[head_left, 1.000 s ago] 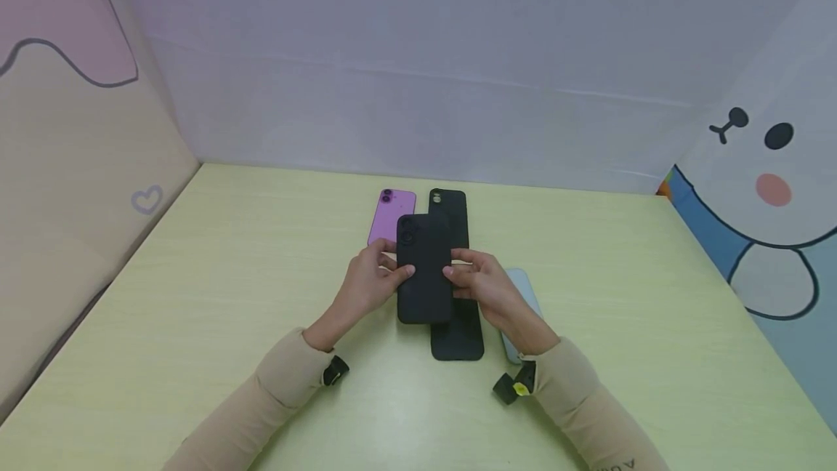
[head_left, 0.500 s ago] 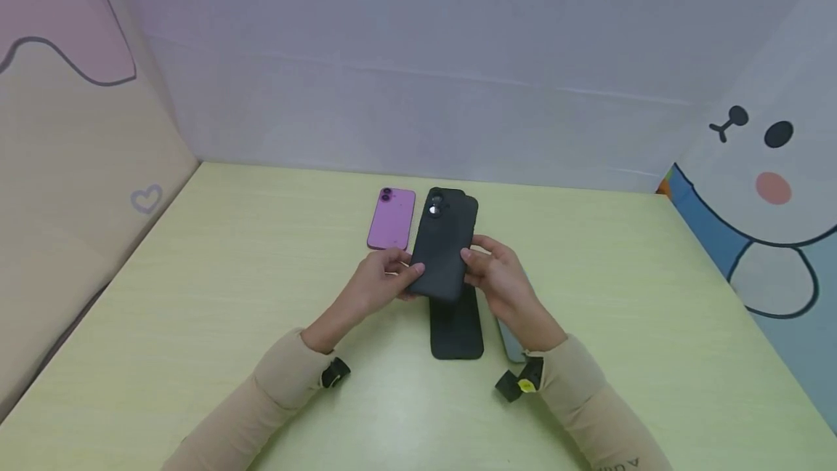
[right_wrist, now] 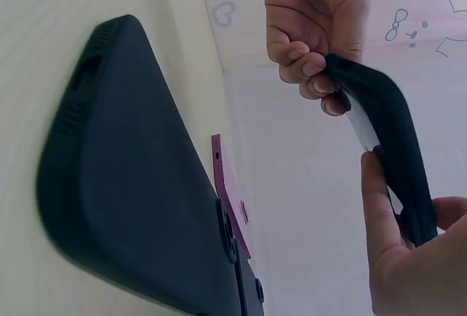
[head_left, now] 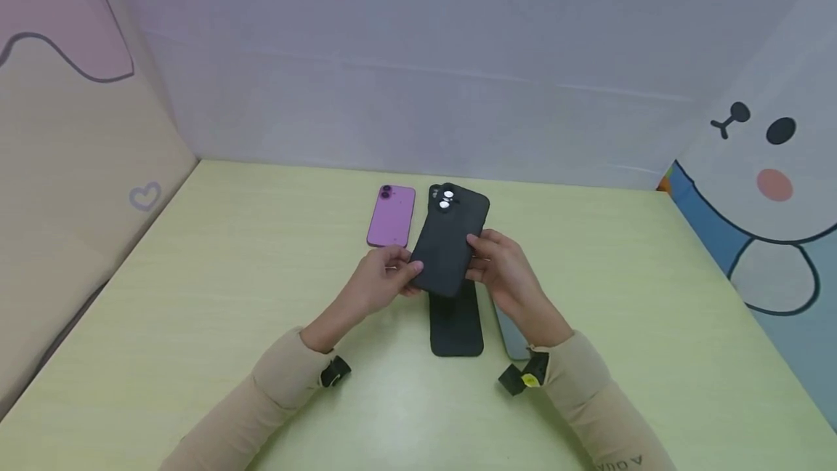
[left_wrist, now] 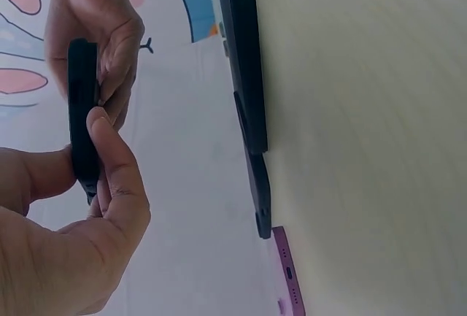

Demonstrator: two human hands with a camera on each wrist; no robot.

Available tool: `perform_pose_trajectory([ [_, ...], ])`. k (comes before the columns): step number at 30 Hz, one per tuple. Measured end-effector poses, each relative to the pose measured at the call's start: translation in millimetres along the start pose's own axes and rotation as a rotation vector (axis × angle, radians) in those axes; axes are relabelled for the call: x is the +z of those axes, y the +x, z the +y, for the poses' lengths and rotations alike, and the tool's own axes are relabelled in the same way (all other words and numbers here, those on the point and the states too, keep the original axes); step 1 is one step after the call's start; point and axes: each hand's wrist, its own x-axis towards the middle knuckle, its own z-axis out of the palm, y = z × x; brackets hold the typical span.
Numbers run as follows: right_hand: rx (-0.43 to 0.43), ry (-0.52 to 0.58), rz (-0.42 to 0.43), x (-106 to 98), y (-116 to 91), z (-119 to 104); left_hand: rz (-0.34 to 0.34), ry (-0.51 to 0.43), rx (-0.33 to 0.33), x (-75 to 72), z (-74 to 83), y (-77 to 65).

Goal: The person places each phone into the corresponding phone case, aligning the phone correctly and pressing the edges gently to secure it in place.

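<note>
A black phone case [head_left: 451, 242] with two round camera holes is held up between both hands, tilted with its top to the right. My left hand [head_left: 381, 278] pinches its lower left corner between thumb and fingers. At its right edge my right hand [head_left: 505, 273] grips it, thumb on the back and fingers behind. The right wrist view shows the held case [right_wrist: 398, 141] bowed, with a pale strip along its inner side. Seen from the left wrist, its edge [left_wrist: 82, 90] stands nearly upright. Both camera holes look bright white in the head view.
Beneath the hands lies a black phone case [head_left: 455, 333], with another black one [head_left: 433, 198] beyond it, mostly covered from above. A pink phone [head_left: 391, 216] lies back left. A pale blue-grey phone-shaped thing [head_left: 511, 333] is partly hidden under the right forearm. Walls enclose the table [head_left: 261, 253].
The held case has moved up and to the right and turned clockwise. Its camera holes went from dark to bright white. My right hand has moved slightly up and right with it.
</note>
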Motion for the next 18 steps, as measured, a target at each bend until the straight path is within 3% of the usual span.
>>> perform_pose_trajectory([
  [6, -0.012, 0.01, -0.008, -0.1, -1.4, -1.2, 0.033, 0.006, 0.002, -1.4, 3.1, -1.1],
  [10, -0.031, 0.032, 0.004, 0.2, -1.7, 0.8, 0.04, -0.056, 0.002, -0.4, 3.1, -0.3],
  [18, -0.076, 0.093, -0.021, 3.1, -2.8, 2.0, -0.098, -0.261, -0.067, 6.5, 3.2, -2.0],
])
